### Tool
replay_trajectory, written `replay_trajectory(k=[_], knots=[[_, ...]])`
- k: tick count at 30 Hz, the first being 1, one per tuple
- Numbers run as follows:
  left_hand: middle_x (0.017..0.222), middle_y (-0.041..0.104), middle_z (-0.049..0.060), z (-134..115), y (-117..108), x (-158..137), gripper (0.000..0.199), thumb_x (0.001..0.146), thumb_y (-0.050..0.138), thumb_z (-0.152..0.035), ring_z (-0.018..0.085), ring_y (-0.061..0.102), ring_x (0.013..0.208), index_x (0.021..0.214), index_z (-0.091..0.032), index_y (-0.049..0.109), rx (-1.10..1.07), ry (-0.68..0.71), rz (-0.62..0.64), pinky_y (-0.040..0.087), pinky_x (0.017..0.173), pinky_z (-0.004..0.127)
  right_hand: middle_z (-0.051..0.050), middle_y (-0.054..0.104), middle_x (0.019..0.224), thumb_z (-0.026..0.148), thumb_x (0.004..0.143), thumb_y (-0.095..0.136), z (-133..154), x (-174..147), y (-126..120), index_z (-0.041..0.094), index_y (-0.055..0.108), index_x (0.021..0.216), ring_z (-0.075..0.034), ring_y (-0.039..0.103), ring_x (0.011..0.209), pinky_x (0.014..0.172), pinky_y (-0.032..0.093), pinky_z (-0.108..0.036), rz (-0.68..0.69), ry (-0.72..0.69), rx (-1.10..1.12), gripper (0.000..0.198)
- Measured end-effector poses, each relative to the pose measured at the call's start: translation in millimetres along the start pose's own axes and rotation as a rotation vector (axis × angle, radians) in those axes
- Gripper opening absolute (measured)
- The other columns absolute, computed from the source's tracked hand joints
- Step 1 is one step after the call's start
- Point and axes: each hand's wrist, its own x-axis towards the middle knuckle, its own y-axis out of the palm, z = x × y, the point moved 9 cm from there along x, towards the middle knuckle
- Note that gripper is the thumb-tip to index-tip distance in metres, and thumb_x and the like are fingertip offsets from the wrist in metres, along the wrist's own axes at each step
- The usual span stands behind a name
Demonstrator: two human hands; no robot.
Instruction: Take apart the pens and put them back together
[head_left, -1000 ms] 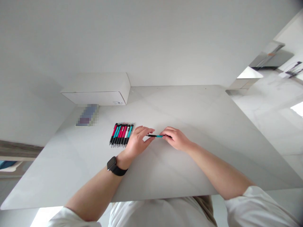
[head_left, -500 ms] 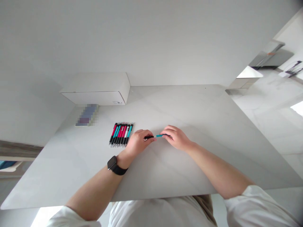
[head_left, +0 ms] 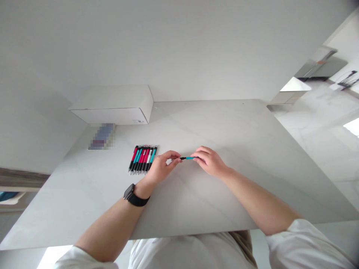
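Note:
A teal and black pen (head_left: 189, 158) is held level between my two hands, just above the table. My left hand (head_left: 164, 164) pinches its black grip end between thumb and fingers. At the other end, my right hand (head_left: 209, 160) is closed on the teal barrel, and its fingers hide that tip. Just left of my left hand lies a row of pens (head_left: 142, 160) side by side, in red, teal and white with black grips; my left hand partly covers the row's lower right corner.
A long white box (head_left: 112, 116) stands against the wall at the back left of the white marbled table (head_left: 224, 123). In front of the box lies a small blurred-out item (head_left: 102, 136). A black watch (head_left: 136, 196) is on my left wrist.
The gap between the pen's black and teal parts has closed, so they now meet. My left hand has shifted its grip toward the black part's end, and the pen sits slightly higher.

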Motion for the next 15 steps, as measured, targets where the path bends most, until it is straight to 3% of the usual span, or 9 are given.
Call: replay_trajectory(k=[8,15], knots=[[0.098,0.081,0.005,0.1,6.5,1.4,0.028,0.101,0.061,-0.048,0.021,0.075,0.092,0.105,-0.022,0.07,-0.135,0.0,0.054,0.057,0.085,0.032,-0.007,0.069,0.104,0.023,0.102,0.059,7.6,-2.2,-2.3,0.031,0.072,0.12,-0.023,0.064,0.093,0.089,0.051,-0.041,-0.026,-0.073,-0.054,0.023],[0.107,0.079,0.004,-1.4,2.8,-1.1,0.024,0.095,0.069,-0.042,0.023,0.075,0.1,0.111,-0.024,0.073,0.037,0.066,-0.025,0.058,0.091,0.036,-0.006,0.072,0.106,0.021,0.104,0.057,3.9,-0.7,5.7,0.028,0.072,0.119,-0.02,0.067,0.094,0.084,0.053,-0.034,0.053,-0.004,0.068,0.023]])
